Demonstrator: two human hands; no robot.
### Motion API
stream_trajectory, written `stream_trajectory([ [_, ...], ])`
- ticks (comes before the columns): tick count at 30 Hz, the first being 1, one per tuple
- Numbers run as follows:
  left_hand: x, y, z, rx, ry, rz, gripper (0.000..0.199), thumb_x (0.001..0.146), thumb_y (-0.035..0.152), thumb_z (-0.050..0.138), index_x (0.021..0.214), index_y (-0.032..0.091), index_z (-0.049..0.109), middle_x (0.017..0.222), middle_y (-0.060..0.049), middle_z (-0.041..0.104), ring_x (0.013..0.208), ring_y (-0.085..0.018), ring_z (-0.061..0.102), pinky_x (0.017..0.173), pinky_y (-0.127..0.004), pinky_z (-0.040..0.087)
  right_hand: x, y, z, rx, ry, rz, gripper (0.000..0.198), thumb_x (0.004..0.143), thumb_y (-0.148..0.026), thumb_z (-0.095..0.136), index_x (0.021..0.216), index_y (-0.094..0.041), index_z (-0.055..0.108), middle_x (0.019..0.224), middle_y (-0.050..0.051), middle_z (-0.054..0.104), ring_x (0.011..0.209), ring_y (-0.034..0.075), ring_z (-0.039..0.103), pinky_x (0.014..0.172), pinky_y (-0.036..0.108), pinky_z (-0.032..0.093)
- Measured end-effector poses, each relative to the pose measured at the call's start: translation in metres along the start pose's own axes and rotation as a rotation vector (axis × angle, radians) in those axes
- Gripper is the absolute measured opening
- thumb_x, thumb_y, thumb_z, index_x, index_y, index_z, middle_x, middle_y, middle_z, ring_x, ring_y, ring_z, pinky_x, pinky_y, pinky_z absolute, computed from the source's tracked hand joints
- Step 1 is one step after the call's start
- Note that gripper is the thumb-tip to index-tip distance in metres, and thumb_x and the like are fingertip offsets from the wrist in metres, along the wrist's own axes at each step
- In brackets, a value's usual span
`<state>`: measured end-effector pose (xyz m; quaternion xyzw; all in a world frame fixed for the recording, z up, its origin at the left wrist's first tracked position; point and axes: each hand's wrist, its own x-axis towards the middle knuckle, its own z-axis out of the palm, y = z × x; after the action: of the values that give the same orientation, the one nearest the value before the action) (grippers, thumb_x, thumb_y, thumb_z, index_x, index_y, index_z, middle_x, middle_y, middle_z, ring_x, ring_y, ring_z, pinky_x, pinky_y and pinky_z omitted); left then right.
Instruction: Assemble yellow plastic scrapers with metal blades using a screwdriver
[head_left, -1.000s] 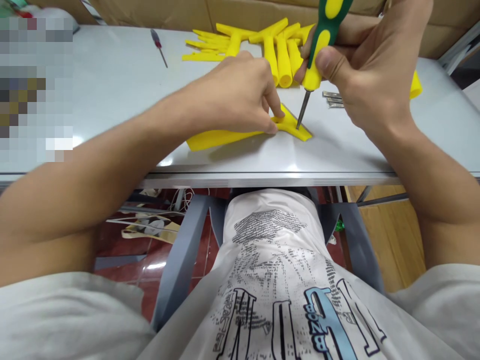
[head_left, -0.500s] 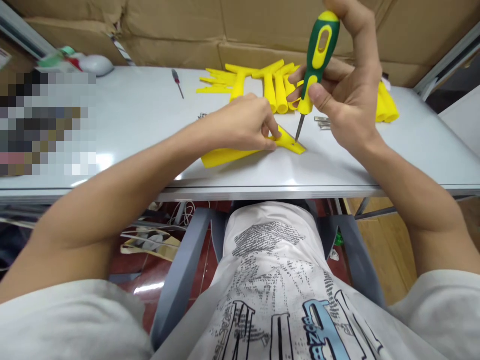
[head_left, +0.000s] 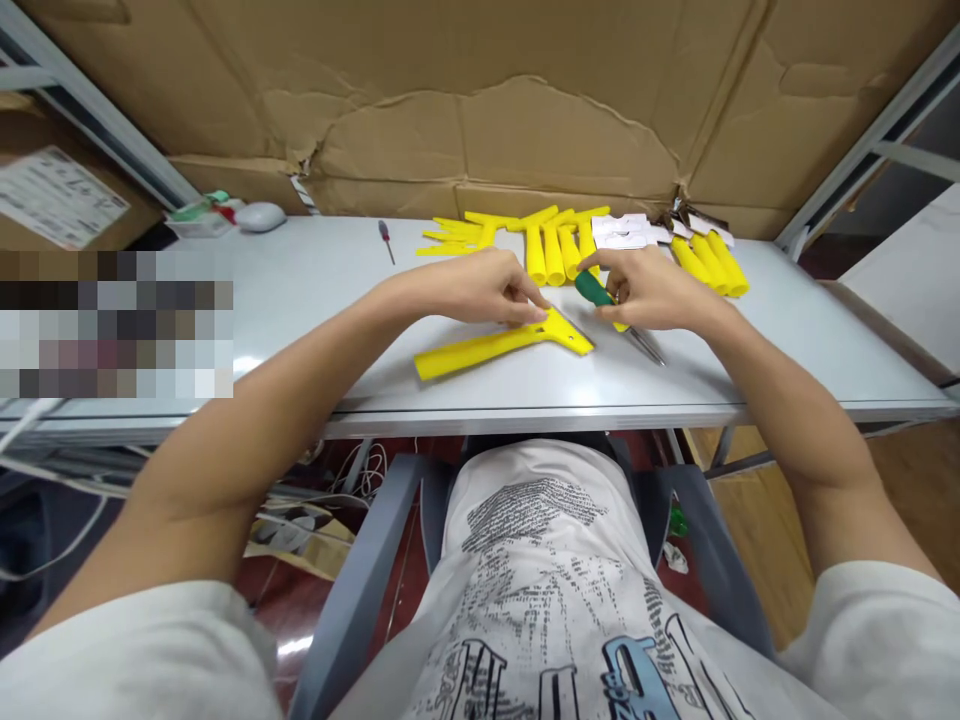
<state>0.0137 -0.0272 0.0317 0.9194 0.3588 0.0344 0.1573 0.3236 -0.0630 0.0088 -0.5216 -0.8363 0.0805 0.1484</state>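
Observation:
A yellow plastic handle with a flared head [head_left: 484, 350] lies near the table's front edge. My left hand [head_left: 506, 290] pinches it by the neck, just behind the head. A small hole shows in the head. To the right of it, my right hand [head_left: 649, 287] is closed around a green-and-yellow screwdriver [head_left: 594, 289]. The screwdriver is tilted low, its metal shaft pointing right and toward the front edge, apart from the yellow handle. Whether its tip touches the table I cannot tell.
Several T-shaped yellow handles [head_left: 553, 250] lie behind my hands, with more yellow handles [head_left: 712, 262] at right beside white paper pieces [head_left: 622, 231]. A small screwdriver [head_left: 386, 242] rests back left, near a white rounded object [head_left: 260, 216]. Cardboard [head_left: 480, 120] lines the back.
My right hand has lowered and taken the screwdriver out of the handle's head, turning it from upright to nearly flat. My left hand stays on the yellow handle. The view has tilted up.

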Motion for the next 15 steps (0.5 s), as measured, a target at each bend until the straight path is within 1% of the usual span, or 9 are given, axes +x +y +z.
stream_trajectory([
  [2,0.001,-0.014,-0.008,0.040,0.012,-0.058,0.049,0.110,0.050,0.077,0.145,0.027,0.103,0.110,-0.005,0.098,0.097,-0.026,0.088,0.090,-0.032,0.057,-0.002,-0.005,-0.002,-0.098,-0.088,0.005,0.069,0.090,-0.019,0.088,0.159,-0.022,0.086,0.086,0.003,0.083,0.092,0.034,0.081,0.092,0.043,0.057],
  [4,0.002,-0.031,-0.016,0.139,0.067,-0.125,0.046,0.103,0.045,0.080,0.138,0.026,0.104,0.101,-0.004,0.095,0.096,-0.026,0.085,0.094,-0.033,0.056,-0.002,-0.006,-0.003,-0.166,-0.128,0.012,0.068,0.095,-0.021,0.088,0.163,-0.021,0.084,0.093,0.007,0.086,0.104,0.039,0.083,0.095,0.044,0.057],
  [5,0.003,-0.040,-0.019,0.183,0.068,-0.164,0.043,0.099,0.044,0.083,0.132,0.026,0.104,0.097,-0.004,0.093,0.094,-0.027,0.084,0.095,-0.034,0.055,-0.002,-0.005,-0.003,-0.187,-0.141,0.016,0.068,0.097,-0.023,0.089,0.165,-0.022,0.082,0.096,0.008,0.087,0.109,0.041,0.083,0.096,0.044,0.057],
  [6,0.004,-0.049,-0.021,0.208,0.042,-0.195,0.039,0.096,0.044,0.087,0.126,0.027,0.104,0.095,-0.003,0.092,0.094,-0.028,0.084,0.095,-0.035,0.054,-0.001,-0.004,-0.003,-0.199,-0.147,0.019,0.068,0.100,-0.025,0.089,0.167,-0.023,0.081,0.097,0.009,0.087,0.112,0.043,0.083,0.097,0.045,0.058],
  [8,0.006,-0.064,-0.023,0.219,-0.017,-0.247,0.034,0.091,0.048,0.094,0.118,0.029,0.104,0.093,-0.002,0.090,0.097,-0.030,0.085,0.092,-0.036,0.052,0.000,-0.002,-0.001,-0.208,-0.151,0.021,0.068,0.104,-0.030,0.089,0.171,-0.025,0.081,0.096,0.009,0.087,0.114,0.044,0.084,0.101,0.048,0.061],
  [10,0.007,-0.074,-0.023,0.220,-0.054,-0.278,0.034,0.090,0.055,0.099,0.113,0.030,0.103,0.093,-0.002,0.090,0.101,-0.031,0.085,0.090,-0.037,0.051,0.001,-0.001,0.001,-0.219,-0.134,0.019,0.066,0.108,-0.034,0.087,0.173,-0.026,0.081,0.094,0.008,0.087,0.112,0.045,0.086,0.105,0.051,0.063],
  [13,0.006,-0.081,-0.023,0.238,-0.068,-0.288,0.042,0.093,0.066,0.101,0.114,0.030,0.101,0.091,0.002,0.089,0.103,-0.027,0.079,0.088,-0.038,0.049,0.002,0.000,0.004,-0.228,-0.112,0.016,0.067,0.109,-0.036,0.086,0.175,-0.025,0.083,0.099,0.010,0.090,0.113,0.046,0.088,0.109,0.056,0.066],
  [15,0.005,-0.084,-0.022,0.219,-0.070,-0.269,0.040,0.094,0.065,0.100,0.114,0.030,0.098,0.088,0.004,0.088,0.098,-0.024,0.074,0.084,-0.038,0.048,0.002,0.001,0.005,-0.215,-0.106,0.009,0.068,0.108,-0.037,0.087,0.175,-0.024,0.085,0.101,0.011,0.092,0.114,0.046,0.088,0.109,0.057,0.068],
])
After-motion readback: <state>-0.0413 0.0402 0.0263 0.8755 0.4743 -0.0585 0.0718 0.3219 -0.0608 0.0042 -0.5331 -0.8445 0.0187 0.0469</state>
